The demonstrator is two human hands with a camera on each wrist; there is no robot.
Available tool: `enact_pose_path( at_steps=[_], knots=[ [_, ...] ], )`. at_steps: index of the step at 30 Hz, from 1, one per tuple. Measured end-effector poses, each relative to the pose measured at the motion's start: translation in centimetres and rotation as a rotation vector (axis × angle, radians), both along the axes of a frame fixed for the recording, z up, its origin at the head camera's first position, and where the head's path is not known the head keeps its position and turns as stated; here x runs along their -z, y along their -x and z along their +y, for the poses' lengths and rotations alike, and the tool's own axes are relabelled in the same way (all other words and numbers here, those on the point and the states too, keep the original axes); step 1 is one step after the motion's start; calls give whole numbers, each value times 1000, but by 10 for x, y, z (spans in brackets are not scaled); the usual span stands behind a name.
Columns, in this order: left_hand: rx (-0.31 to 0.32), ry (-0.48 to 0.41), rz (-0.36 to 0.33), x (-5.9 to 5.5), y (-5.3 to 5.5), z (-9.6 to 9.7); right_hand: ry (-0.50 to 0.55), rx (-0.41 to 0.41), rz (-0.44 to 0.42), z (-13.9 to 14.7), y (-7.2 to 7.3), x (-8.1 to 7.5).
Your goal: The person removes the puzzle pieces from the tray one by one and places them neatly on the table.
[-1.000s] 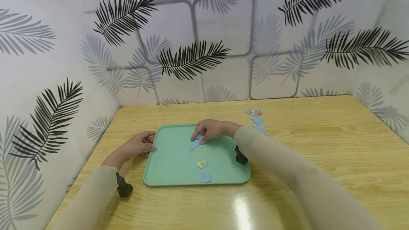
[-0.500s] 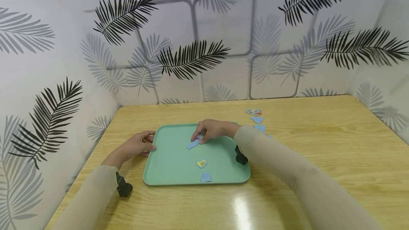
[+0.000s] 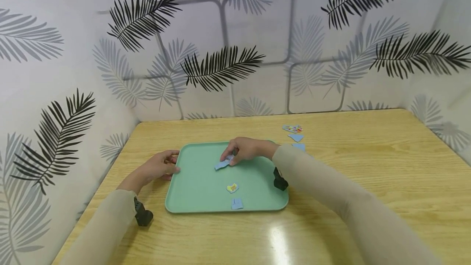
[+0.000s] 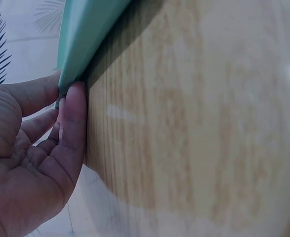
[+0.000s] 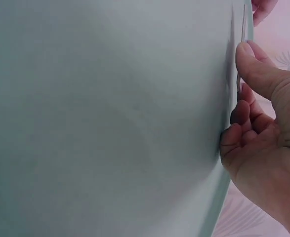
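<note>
My left hand (image 3: 158,167) grips the left rim of a green tray (image 3: 198,193). In the left wrist view, the thumb lies on the tray's rim (image 4: 85,39) and fingers are under it. Over the tray's upper middle, my right hand (image 3: 243,150) pinches a flat light-blue puzzle piece (image 3: 222,165) between thumb and fingers; part of it is hidden by the hand. The right wrist view shows that piece edge-on as a thin line (image 5: 243,24), close to the tray surface. Lower on the tray lie a yellow printed piece (image 3: 232,188) and a squarish blue piece (image 3: 237,203).
Beyond the tray's right back corner, a multicoloured piece (image 3: 292,128), a blue triangular piece (image 3: 296,137) and another blue piece (image 3: 299,147) lie on the wooden table (image 3: 368,154). My right forearm crosses the tray's right side. A leaf-patterned wall (image 3: 257,89) stands behind.
The piece in my right hand has turned, its free end swinging left and slightly away from me. The left hand and the tray have stayed in place.
</note>
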State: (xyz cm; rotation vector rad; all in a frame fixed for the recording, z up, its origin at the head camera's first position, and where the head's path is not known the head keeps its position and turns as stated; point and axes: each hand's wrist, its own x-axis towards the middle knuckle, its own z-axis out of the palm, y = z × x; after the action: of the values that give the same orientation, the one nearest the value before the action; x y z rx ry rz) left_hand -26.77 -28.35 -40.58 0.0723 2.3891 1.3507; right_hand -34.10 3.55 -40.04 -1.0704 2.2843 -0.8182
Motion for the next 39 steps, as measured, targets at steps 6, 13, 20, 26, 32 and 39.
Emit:
enact_pose_path(
  at_steps=[6,13,20,26,32,39],
  knots=[
    [-3,-3,2,2,1,-2,35,16,8,3,-7,-3],
    [6,-16,12,2,0,-1,74,37,12,13,-22,-5],
    [11,-25,14,3,0,-1,140,74,33,29,-36,-9],
    [17,-21,11,3,1,-1,144,212,64,44,-43,-9],
    [15,-17,10,3,2,-1,169,273,83,62,-50,-11],
    [12,-8,5,3,1,-1,227,359,14,84,-59,-11]
  ],
)
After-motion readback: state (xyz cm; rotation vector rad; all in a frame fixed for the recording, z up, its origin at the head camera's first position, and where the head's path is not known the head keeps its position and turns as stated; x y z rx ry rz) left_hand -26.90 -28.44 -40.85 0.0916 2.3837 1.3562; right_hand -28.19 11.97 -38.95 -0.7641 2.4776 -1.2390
